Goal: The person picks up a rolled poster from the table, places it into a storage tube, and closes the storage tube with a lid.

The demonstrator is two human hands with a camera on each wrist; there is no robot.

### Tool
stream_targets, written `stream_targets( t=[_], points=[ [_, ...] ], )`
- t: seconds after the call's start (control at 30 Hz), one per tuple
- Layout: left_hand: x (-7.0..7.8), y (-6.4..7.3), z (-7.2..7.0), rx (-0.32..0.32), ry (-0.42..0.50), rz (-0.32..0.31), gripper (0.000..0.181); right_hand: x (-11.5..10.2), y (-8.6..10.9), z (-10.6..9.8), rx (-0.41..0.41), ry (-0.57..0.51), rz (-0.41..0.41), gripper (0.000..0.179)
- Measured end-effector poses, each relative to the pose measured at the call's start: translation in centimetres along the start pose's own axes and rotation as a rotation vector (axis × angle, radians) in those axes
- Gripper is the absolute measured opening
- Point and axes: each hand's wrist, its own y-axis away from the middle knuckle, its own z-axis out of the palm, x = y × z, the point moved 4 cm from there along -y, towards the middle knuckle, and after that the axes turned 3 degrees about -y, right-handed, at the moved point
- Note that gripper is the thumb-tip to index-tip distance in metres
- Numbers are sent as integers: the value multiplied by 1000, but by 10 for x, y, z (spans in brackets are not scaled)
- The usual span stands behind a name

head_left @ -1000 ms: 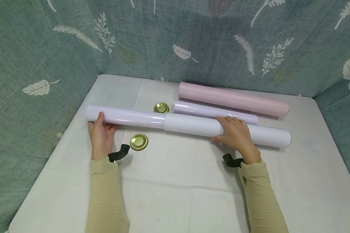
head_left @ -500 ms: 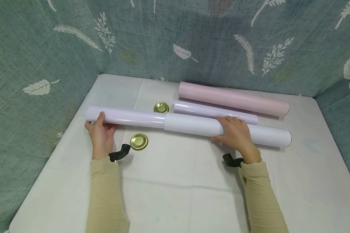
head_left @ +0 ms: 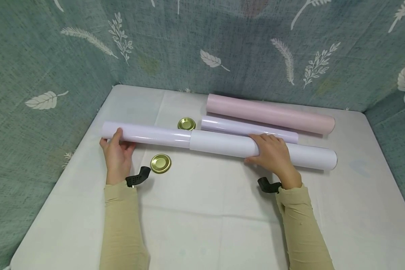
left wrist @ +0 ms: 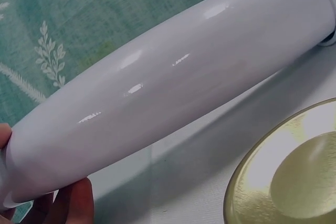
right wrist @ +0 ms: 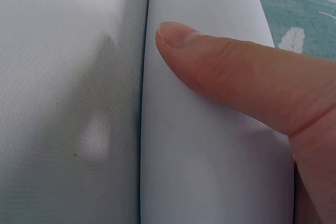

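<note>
My left hand [head_left: 117, 161] grips a glossy pale lavender roll [head_left: 148, 135] near its left end, thumb on top and fingers beneath. In the left wrist view the fingertips [left wrist: 79, 200] curl under that roll. Its right end runs into the mouth of a wider matte white tube [head_left: 219, 143], so that part is hidden. Across the middle of the white tube lies my right hand [head_left: 273, 155], gripping it from above. The right wrist view shows the thumb [right wrist: 210, 66] pressed along the tube's near side.
Two gold round lids lie on the white-covered table [head_left: 189, 232], one lid [head_left: 161, 163] in front of the lavender roll and the other lid [head_left: 186, 124] behind. Beyond the white tube are a second lavender roll [head_left: 239, 126] and a pink tube [head_left: 270, 114].
The lavender roll's left end has shifted very slightly right, toward the white tube. My left fingers have shifted a little on it; the right hand and white tube stay in place.
</note>
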Motion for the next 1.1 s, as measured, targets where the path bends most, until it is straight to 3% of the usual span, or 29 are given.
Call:
stream_targets(
  t=[0.3,0.73,0.83,1.1],
  points=[
    [-2,-2,-1,-12,-23,-1,64,0,0,0,6,-2,-2,85],
    [-5,-2,1,-34,-130,2,64,0,0,0,1,-5,3,85],
    [-6,-2,3,-62,-119,-12,65,0,0,0,-2,-3,5,85],
    [-7,-3,4,-63,-122,-17,70,0,-1,0,-4,-4,7,85]
  ],
)
